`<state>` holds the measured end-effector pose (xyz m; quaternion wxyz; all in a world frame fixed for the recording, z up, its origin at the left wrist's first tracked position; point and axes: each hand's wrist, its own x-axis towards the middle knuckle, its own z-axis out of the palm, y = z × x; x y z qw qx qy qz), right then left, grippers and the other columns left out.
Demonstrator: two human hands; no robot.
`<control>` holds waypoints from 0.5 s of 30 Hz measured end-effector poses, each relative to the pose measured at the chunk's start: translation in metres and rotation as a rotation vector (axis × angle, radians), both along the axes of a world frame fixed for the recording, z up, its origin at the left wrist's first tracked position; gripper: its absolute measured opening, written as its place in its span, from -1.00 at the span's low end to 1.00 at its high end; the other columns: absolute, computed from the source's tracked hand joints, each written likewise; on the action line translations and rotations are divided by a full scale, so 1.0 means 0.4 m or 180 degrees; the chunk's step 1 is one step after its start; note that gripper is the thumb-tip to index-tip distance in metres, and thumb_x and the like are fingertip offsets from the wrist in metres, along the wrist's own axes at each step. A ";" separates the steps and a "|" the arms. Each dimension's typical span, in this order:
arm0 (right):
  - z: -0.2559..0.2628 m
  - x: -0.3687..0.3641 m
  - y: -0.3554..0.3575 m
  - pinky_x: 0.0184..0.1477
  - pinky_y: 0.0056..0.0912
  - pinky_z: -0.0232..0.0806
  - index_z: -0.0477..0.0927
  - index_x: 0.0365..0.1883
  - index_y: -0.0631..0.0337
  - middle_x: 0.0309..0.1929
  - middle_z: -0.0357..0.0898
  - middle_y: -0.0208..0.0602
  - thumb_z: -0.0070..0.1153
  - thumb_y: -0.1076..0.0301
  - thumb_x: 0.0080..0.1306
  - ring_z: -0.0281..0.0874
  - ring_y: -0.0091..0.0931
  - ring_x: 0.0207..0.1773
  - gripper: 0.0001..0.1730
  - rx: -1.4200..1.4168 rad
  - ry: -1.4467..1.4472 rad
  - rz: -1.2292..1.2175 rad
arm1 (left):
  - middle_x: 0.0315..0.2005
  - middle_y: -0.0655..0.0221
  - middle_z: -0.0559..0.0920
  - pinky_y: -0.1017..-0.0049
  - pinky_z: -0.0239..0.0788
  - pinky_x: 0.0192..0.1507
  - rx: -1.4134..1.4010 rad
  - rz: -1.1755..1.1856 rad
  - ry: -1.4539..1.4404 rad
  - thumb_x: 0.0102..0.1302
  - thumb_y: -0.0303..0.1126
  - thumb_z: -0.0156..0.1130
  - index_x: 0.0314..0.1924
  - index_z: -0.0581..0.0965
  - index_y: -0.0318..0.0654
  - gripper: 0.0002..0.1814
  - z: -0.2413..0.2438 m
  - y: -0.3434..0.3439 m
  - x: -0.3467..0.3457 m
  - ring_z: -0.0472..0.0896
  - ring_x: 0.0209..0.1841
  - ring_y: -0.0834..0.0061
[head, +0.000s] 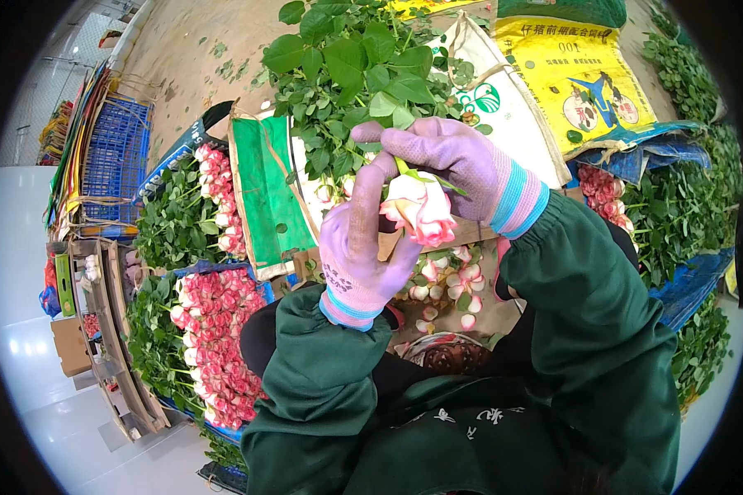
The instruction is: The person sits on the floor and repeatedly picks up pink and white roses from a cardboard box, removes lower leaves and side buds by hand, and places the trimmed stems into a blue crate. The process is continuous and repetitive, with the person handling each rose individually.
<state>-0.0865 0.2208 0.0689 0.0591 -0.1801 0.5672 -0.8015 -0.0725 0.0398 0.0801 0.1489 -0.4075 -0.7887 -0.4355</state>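
A white rose with pink-edged petals (420,207) hangs head down between my gloved hands, in front of my lap. My right hand (452,158), in a lilac knit glove, has its thumb and fingers closed on the green stem just behind the bloom. My left hand (371,232), in a matching glove with stained fingers, is cupped at the left side of the bloom; whether its fingers grip the rose is hard to tell. Leafy rose stems (353,80) lie just beyond both hands. Fallen petals (464,278) are scattered on the ground below the bloom.
Bundled pink-and-white roses (223,340) stack at the left, with more roses (600,192) at the right. A green-and-white sack (263,185), a white sack (501,105) and a yellow sack (569,74) lie ahead. Blue plastic crates (116,161) and a wooden rack (121,346) stand far left.
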 end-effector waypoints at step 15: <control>0.030 -0.003 0.023 -0.20 -0.57 0.42 0.44 0.25 0.26 -0.18 0.66 -0.25 0.01 -0.06 0.47 0.54 -0.63 -0.26 -0.39 -0.0090 -0.1519 0.0171 | -0.57 0.35 0.49 0.27 0.35 -0.33 -0.0391 -0.0679 0.0236 -0.19 -0.47 0.33 0.35 0.35 -0.22 -0.06 0.035 0.000 0.032 0.52 -0.49 0.26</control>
